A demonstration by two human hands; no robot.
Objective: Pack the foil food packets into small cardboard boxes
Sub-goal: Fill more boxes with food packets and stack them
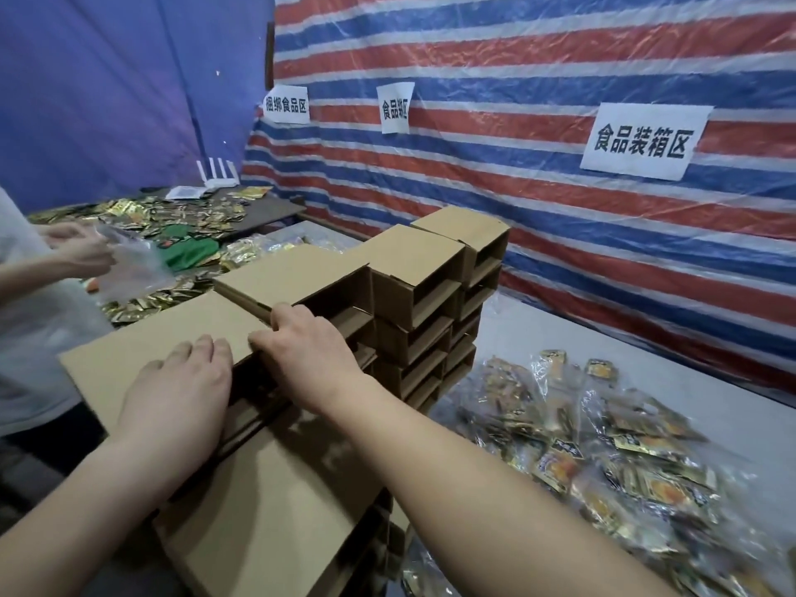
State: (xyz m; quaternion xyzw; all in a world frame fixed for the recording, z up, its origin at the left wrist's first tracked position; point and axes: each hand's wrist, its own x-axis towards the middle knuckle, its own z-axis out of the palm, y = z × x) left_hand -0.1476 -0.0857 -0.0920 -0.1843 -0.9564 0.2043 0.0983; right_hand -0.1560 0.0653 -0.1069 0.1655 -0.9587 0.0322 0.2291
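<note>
Cardboard boxes [413,273] stacked, open ends empty; none packed. Left hand [181,394] flat on stack, grip holding nothing; right hand [310,351] grips one box edge. Packets [603,450] bagged on table [560,333].

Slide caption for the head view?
Both hands, left hand and right hand, on stacked cardboard boxes, bagged foil packets alongside.

Striped tarp [538,45] with three paper signs [644,141]; blue sheet [107,79]; white router [218,171].
</note>
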